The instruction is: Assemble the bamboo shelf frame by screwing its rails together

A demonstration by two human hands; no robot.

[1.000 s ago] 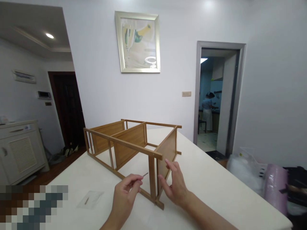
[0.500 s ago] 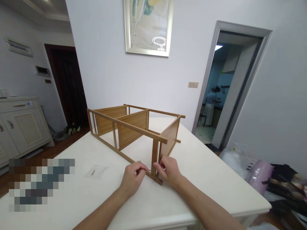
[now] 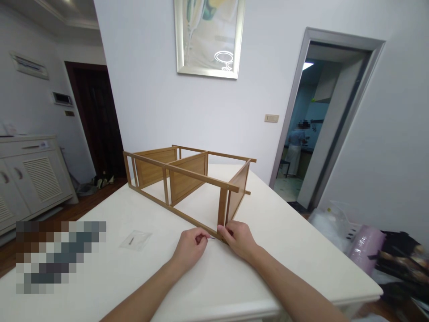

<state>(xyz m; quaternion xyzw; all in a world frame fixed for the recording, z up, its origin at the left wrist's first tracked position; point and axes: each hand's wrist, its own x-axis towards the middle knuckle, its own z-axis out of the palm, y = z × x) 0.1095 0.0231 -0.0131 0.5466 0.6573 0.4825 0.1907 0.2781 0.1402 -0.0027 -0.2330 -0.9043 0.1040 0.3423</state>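
A wooden shelf rack lies on its side on the white table, with several panels set across its rails. My right hand is closed around the near lower corner of the rack, its thumb against the end crosspiece. Just left of that corner, my left hand pinches a small thin piece that looks like a screw; its far part points toward the frame. A clear plastic bag with a small dark slim item inside lies to the left of my left hand.
A blurred-out item lies at the table's left side. Bags and a pink wrapped roll are piled on the floor at right. Behind the rack stands the wall with a framed picture. Through the doorway a person stands in another room.
The rack's near end has turned slightly away and to the right, my right hand moving with it. My left hand has drawn slightly apart from the corner, showing the thin piece.
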